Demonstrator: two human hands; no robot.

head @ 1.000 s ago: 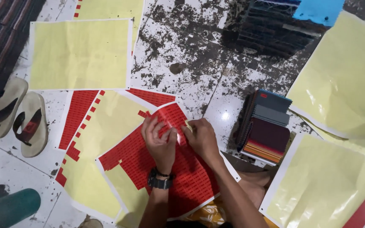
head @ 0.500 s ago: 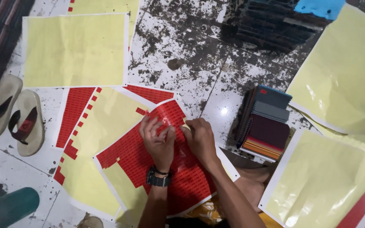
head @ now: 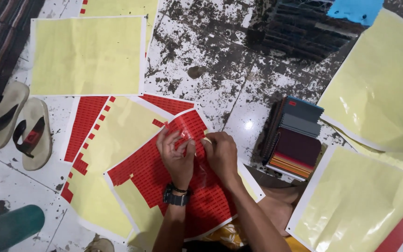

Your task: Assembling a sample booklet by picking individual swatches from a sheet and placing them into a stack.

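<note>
Glossy red sticker sheet (head: pixel 183 186) on pale yellow backing paper is pressed under left hand (head: pixel 177 156) and right hand (head: pixel 221 154); sheen is seen near the fingers. Matt yellow paper sheet (head: pixel 87 56) is laid upper left. Floor (head: pixel 211 70) tile is glazed, stained, speckled dark. Rubbery sandals (head: pixel 19 126) at left. Stack of card swatches (head: pixel 297 140) looks matt, right of centre.

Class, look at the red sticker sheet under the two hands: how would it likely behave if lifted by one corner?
The red sticker sheet is probably floppy: it lies thin and flat on the floor. Likely light, as both hands, left and right, work it with fingertips. Its glossy face may be slippery.
</note>
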